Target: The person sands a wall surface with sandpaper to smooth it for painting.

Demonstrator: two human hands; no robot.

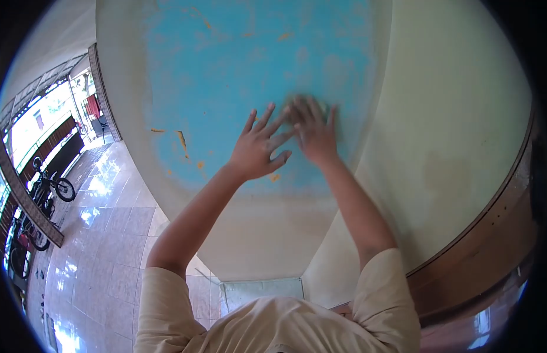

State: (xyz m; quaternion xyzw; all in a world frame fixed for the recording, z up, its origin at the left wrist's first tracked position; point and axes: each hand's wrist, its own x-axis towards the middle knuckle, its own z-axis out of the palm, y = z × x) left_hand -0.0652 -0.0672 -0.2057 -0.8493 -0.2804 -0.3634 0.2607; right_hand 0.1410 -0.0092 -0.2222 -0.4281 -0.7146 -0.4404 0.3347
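Observation:
A light blue painted patch (226,76) with worn pale spots and small orange-yellow marks covers the wall in front of me. My left hand (262,144) lies against its lower part, fingers spread, holding nothing. Close beside it, my right hand (316,132) presses on the blue surface, its fingers pointing upward and smeared by motion. A dull tan-grey blur shows around those fingertips; whether it is a thin pad under them or only motion, I cannot make out. The fingertips of the two hands are very near each other.
A pale greenish wall (456,117) meets the blue one at a corner on the right, with a brown wooden piece (479,259) along its base. On the left, glossy floor tiles (103,235) lead to a parked motorcycle (63,188). A whitish flat-topped object (262,291) stands below me.

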